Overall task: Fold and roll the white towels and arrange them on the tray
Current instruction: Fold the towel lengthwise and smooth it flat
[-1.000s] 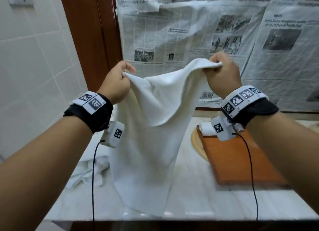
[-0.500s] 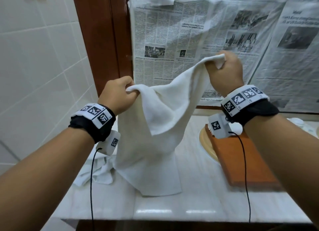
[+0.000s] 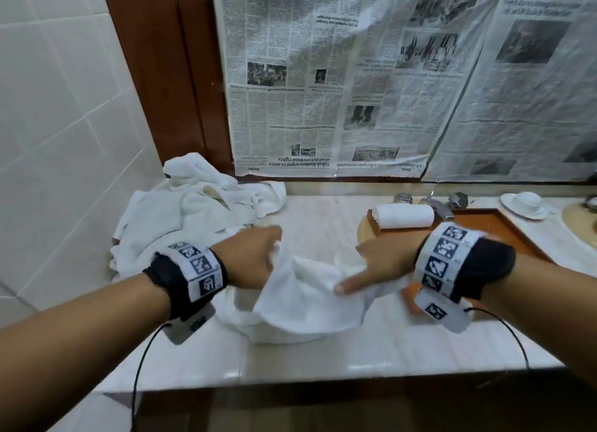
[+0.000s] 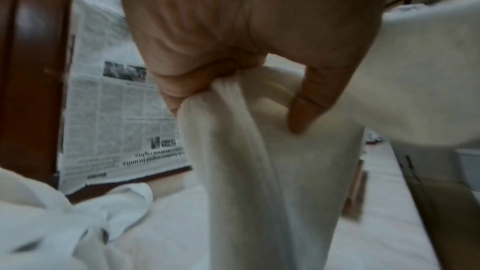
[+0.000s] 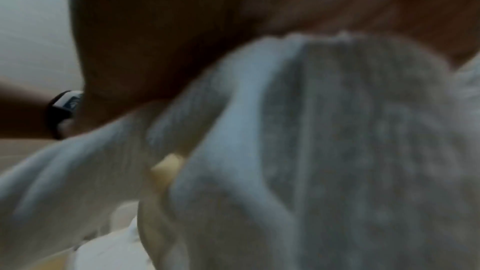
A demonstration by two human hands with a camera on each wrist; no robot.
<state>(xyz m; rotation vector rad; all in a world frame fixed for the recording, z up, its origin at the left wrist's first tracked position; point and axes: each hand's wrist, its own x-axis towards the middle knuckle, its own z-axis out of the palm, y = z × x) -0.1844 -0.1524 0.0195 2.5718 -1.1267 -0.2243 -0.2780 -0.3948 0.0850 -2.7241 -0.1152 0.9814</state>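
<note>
Towel [image 3: 307, 289] corners that were held high a moment ago now sit low over the worktop [image 3: 323, 344], the cloth slumped in a heap between both hands. Left hand [image 3: 248, 257] fingers pinch 1 bunched corner; right hand [image 3: 384, 263] grips the other edge, thumb extended, though its fingers are hidden. Laying out for the first fold seems under way. 1 rolled towel [image 3: 403, 216] already lies on the tray [image 3: 497, 225]; unfolded towels [image 3: 193, 205] wait behind.
</note>
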